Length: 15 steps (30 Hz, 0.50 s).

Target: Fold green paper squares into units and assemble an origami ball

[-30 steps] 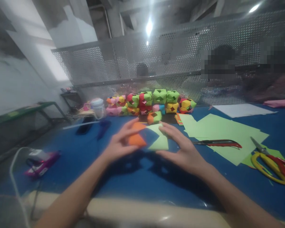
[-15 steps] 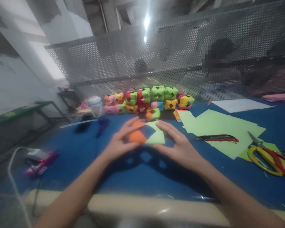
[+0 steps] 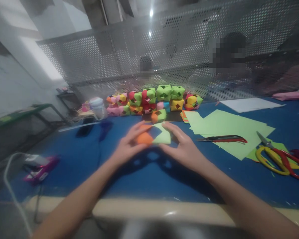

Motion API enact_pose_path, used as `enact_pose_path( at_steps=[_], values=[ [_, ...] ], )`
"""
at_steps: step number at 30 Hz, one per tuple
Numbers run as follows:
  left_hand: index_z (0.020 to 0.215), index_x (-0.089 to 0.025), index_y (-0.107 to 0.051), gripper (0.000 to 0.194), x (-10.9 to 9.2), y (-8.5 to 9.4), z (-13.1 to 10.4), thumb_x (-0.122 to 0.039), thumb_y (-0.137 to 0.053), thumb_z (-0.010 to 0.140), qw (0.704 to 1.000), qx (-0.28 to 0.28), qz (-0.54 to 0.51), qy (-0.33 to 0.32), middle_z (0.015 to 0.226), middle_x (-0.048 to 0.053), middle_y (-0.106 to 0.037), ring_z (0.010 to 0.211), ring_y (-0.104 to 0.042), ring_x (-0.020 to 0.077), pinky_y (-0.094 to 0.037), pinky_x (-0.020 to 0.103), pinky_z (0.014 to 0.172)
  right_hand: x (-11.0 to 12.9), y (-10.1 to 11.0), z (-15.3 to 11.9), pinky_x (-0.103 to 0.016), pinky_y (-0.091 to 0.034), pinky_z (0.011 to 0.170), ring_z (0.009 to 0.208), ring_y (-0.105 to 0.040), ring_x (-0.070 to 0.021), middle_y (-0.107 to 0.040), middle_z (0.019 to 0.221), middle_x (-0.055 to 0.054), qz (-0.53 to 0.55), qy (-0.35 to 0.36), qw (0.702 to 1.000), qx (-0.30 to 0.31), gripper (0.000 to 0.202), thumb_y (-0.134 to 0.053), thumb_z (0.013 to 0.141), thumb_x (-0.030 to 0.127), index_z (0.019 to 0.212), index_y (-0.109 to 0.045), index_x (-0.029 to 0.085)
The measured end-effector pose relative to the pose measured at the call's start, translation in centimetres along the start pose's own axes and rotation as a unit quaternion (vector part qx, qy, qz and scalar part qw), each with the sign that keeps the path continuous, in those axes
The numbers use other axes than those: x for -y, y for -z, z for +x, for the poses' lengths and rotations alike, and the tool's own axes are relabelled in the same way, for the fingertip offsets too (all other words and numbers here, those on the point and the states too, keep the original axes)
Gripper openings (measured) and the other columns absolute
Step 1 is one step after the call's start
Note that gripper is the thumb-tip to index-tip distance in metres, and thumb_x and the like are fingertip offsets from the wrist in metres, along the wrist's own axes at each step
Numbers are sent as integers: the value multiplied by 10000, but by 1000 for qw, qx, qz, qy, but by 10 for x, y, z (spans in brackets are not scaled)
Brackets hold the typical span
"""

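While our two hands hold the folded paper (image 3: 161, 136) over the blue table (image 3: 139, 191), the fingers of our left hand (image 3: 126, 142) are clamped on its orange end and those of our right hand (image 3: 184, 147) on its pale green end. Its shadow falls on the table's blue top, nearer us. Beyond it, paper boxes (image 3: 163, 93) stand stacked two high, with diamond-shaped holes. To our right lie green sheets (image 3: 235, 129), a cutter (image 3: 228, 138) partly over them, and scissors (image 3: 277, 158) beside. Behind the table rises a perforated screen (image 3: 87, 56), with people (image 3: 231, 49) dimly visible through it; a green bench (image 3: 22, 114) stands by the wall (image 3: 10, 79) to our left. Near the boxes is a lidded jug (image 3: 97, 105); we cannot tell what it holds.
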<state>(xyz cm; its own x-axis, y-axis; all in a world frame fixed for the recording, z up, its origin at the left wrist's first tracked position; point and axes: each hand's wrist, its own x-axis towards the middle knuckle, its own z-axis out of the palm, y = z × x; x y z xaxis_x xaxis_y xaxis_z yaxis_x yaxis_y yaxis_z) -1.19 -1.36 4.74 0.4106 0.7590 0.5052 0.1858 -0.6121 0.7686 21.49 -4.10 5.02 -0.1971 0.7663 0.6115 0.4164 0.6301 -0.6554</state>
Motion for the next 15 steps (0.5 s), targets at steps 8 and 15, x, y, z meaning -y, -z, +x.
enact_pose_path(
  at_steps=[8, 15],
  values=[
    [1257, -386, -593, 463, 4, -9, -1, -405, -664, 800, 1000, -21, 5, 18, 1487, 20, -408, 1408, -304, 291, -242, 509, 1153, -1, -4, 1, -421, -434, 1045, 1241, -518, -250, -536, 1356, -103, 23, -35, 999, -3, 510, -632, 801, 351, 1281, -524, 220],
    [1281, -357, -578, 505, 2, -14, 0, -475, -646, 795, 999, -27, 28, 30, 1490, 41, -404, 1406, -297, 300, -225, 510, 1154, -6, -6, 0, -414, -390, 1089, 1298, -469, -252, -518, 1382, -111, 18, -43, 999, 3, 527, -626, 817, 397, 1301, -541, 208]
  ],
)
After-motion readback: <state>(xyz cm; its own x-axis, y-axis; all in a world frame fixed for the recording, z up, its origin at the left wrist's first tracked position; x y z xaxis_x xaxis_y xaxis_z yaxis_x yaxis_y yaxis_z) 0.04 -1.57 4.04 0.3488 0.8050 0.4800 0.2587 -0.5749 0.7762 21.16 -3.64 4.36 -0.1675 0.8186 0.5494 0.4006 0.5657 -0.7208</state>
